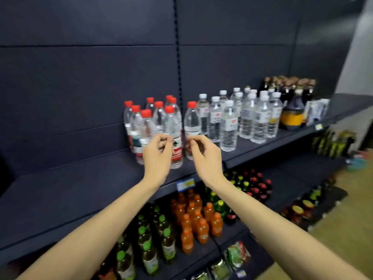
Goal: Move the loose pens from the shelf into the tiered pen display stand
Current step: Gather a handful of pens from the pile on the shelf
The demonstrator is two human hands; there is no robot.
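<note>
We see no pens and no display stand anywhere on these shelves. Our left hand (157, 156) and right hand (203, 156) hover close together, fingers loosely curled and holding nothing, in front of the red-capped water bottles (155, 130) on the dark shelf (70, 199). Left of those bottles the shelf lies bare out to its front edge. To the right stand white-capped water bottles (242, 120). A blue price tag (185, 184) hangs on the shelf edge, its writing too blurred to read. Orange drink bottles (193, 221) fill the shelf below.
</note>
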